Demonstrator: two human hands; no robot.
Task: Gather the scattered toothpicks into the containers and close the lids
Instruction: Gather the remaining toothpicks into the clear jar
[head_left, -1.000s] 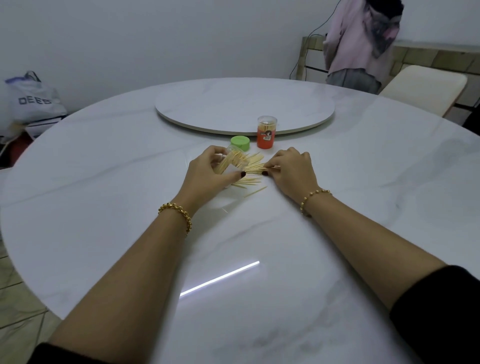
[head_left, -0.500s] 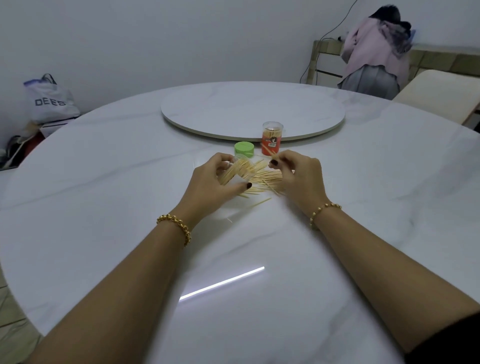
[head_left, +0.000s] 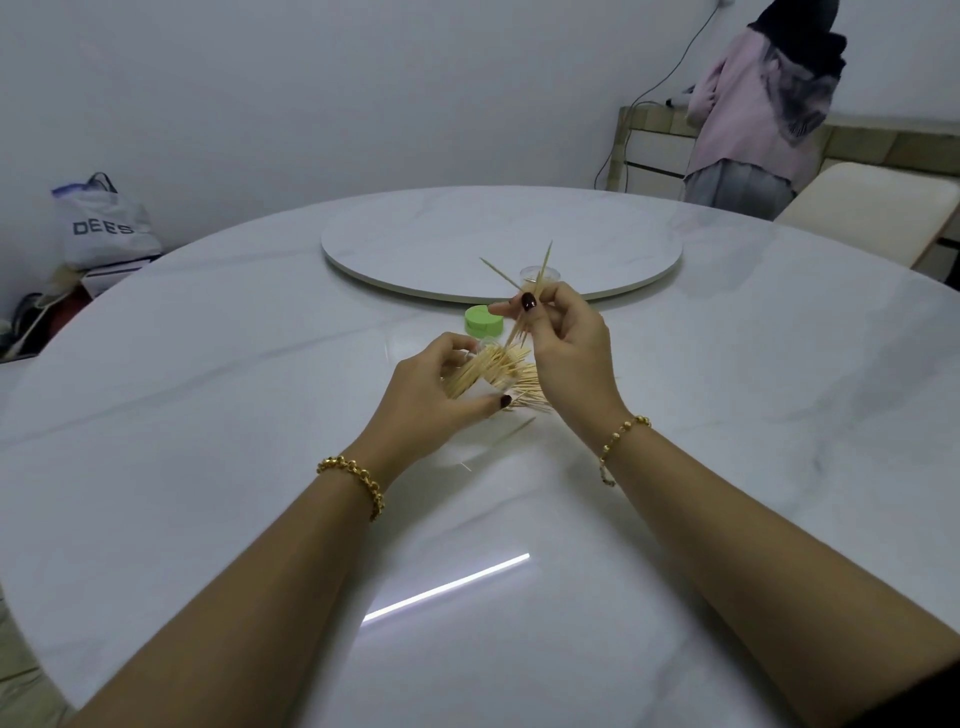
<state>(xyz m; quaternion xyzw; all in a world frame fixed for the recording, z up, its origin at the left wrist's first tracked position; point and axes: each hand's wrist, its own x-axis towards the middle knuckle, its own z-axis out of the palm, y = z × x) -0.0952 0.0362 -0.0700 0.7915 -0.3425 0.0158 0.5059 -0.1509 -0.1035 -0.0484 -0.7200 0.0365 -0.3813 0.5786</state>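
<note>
My right hand (head_left: 571, 358), centre frame, pinches a few thin wooden toothpicks (head_left: 519, 332) between thumb and fingertips, raised off the table. Just lower left, my left hand (head_left: 431, 400) curls round a tilted clear plastic container (head_left: 491, 371) crammed with toothpicks. More loose toothpicks (head_left: 532, 397) lie beneath both hands on the white marble round table (head_left: 208, 415). A green round lid (head_left: 484, 320) sits just behind them. My right fingers mostly hide a second clear container (head_left: 540, 271) beside the white turntable (head_left: 467, 234).
</note>
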